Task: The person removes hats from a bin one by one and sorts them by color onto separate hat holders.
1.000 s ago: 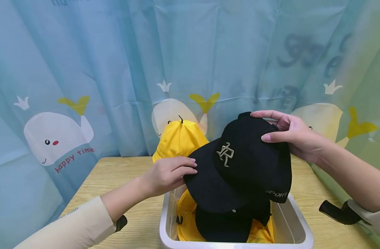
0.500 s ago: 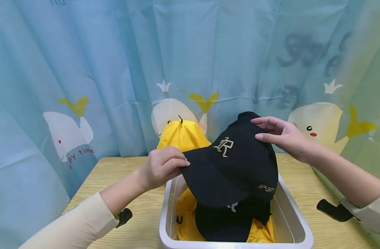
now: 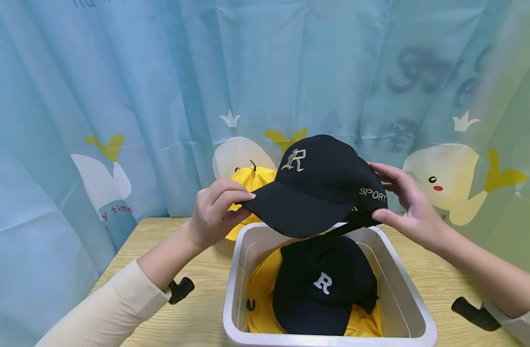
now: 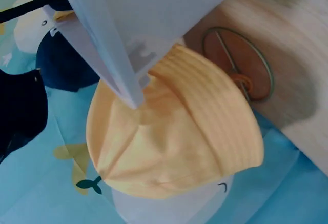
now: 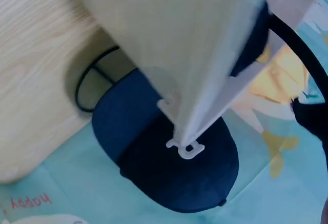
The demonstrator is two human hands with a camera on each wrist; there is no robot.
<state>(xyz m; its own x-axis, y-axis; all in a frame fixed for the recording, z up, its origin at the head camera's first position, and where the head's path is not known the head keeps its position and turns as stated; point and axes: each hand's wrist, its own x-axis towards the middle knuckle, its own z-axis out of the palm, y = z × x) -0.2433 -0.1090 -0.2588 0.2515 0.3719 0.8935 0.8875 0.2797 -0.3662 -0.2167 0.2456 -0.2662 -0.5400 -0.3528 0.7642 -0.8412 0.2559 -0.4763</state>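
Note:
My left hand (image 3: 215, 212) pinches the brim of a black baseball cap (image 3: 321, 173), which has a pale R on its front and SPORT on its side. At the cap's back, my right hand (image 3: 414, 209) holds its edge between fingers and thumb. The cap hangs crown up above a white plastic bin (image 3: 414, 299). Inside the bin lie another black cap (image 3: 347, 270) with a white R and yellow hats (image 3: 258, 308). A yellow bucket hat (image 4: 169, 126) sits on a wire stand behind the bin. A dark cap (image 5: 169, 157) sits on a second stand.
The wooden table (image 3: 182, 313) carries the bin and both wire stands (image 4: 266, 75). A blue curtain (image 3: 182, 96) printed with whales hangs right behind the table. A dark wrist mount (image 3: 182, 289) sticks out from each sleeve.
The held cap has risen and turned upright off the bin, showing the cap beneath. My left hand has lifted its brim; my right hand has moved down to its back edge.

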